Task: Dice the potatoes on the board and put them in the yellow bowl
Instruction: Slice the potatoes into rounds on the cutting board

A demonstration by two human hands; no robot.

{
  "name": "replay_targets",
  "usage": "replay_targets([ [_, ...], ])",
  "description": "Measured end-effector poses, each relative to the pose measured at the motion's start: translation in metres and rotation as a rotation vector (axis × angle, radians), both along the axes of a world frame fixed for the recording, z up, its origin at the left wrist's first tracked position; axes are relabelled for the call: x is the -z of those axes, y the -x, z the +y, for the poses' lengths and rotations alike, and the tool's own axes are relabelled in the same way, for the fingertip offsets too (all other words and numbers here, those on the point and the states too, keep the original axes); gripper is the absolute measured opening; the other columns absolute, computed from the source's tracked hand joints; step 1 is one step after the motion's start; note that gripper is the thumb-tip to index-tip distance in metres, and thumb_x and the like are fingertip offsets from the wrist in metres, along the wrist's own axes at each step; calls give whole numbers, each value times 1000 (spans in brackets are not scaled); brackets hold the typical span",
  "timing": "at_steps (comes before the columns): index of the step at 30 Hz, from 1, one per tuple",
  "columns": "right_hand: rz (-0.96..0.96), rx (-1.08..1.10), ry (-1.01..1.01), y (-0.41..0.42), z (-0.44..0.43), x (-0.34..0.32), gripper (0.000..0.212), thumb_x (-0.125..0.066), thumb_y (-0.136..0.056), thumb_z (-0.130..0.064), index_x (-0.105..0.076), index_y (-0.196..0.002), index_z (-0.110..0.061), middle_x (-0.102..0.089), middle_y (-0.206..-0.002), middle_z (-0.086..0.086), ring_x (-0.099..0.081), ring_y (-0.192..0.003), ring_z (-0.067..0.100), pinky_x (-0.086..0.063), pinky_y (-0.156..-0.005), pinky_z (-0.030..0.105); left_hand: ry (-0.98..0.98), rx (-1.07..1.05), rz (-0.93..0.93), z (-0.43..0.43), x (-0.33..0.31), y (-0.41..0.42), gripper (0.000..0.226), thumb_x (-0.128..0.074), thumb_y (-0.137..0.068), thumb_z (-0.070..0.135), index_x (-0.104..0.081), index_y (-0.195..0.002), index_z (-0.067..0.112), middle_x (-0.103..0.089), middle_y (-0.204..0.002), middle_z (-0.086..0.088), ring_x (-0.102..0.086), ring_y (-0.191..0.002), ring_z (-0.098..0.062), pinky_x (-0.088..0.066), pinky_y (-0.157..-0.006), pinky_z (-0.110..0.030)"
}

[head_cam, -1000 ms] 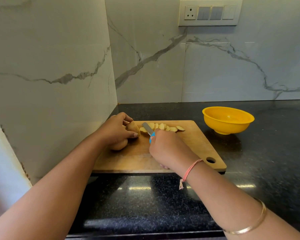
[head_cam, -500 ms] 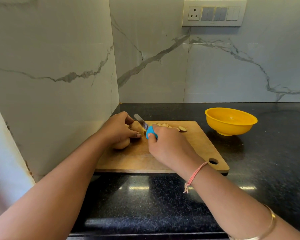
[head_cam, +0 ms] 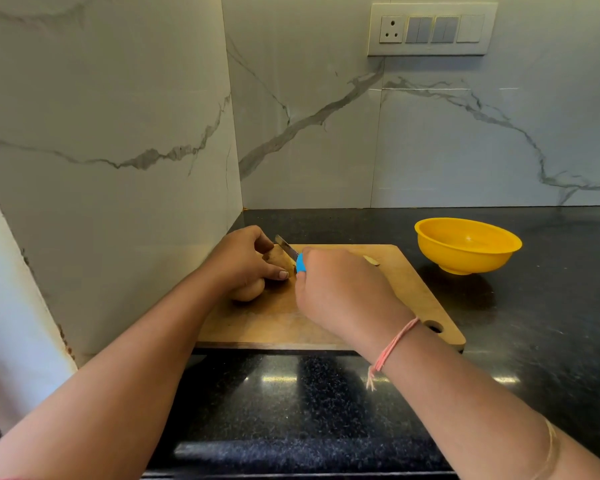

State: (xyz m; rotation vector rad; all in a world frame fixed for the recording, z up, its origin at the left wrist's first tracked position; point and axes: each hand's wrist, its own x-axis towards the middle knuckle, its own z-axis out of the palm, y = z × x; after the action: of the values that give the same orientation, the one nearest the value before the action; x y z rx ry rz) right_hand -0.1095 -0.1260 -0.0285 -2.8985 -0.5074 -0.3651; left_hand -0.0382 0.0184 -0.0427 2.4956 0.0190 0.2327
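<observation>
Right hand [head_cam: 340,292] curls round the blue handle of the knife [head_cam: 291,252], whose blade angles up and left over a potato [head_cam: 279,261]. Left hand [head_cam: 245,258] grips that potato from above, with a second potato [head_cam: 248,291] under its palm. Beyond and right of the right hand, the bowl [head_cam: 465,263] sits off the board [head_cam: 406,289], its inside bare yellow. A slice [head_cam: 371,260] shows just past the right knuckles. The wall [head_cam: 118,202] stands close on the left hand's left, and open counter [head_cam: 534,323] spreads right of the right hand.
</observation>
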Motion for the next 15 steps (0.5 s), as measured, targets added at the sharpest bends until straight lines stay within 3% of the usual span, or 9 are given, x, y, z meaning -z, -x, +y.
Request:
replay_targets([
  [6, 10, 17, 25, -1, 1, -18, 23, -45, -97, -26, -55, -114, -15, -43, -75, 1, -49, -75, 20, -40, -60, 29, 14, -3, -14, 0, 0, 0, 45, -79, -75, 21, -57, -113, 17, -59, -124, -3, -46, -98, -13, -37, -79, -27],
  [10, 31, 41, 8, -2, 4, -8, 24, -42, -99, -26, -55, -115, -13, -40, -71, 0, -49, -75, 18, -40, -59, 28, 32, -2, -8, 1, 1, -1, 42, -80, -74, 21, -57, -108, 18, -59, -122, -3, -48, -97, -13, -38, -77, -26],
  [15, 42, 38, -27, -4, 4, 3, 35, -39, -100, -28, -43, -132, -13, -54, -91, 5, -56, -84, 20, -44, -59, 28, 47, 7, -3, 1, 1, -1, 42, -80, -74, 23, -55, -108, 18, -59, -122, -4, -49, -96, -14, -38, -75, -25],
])
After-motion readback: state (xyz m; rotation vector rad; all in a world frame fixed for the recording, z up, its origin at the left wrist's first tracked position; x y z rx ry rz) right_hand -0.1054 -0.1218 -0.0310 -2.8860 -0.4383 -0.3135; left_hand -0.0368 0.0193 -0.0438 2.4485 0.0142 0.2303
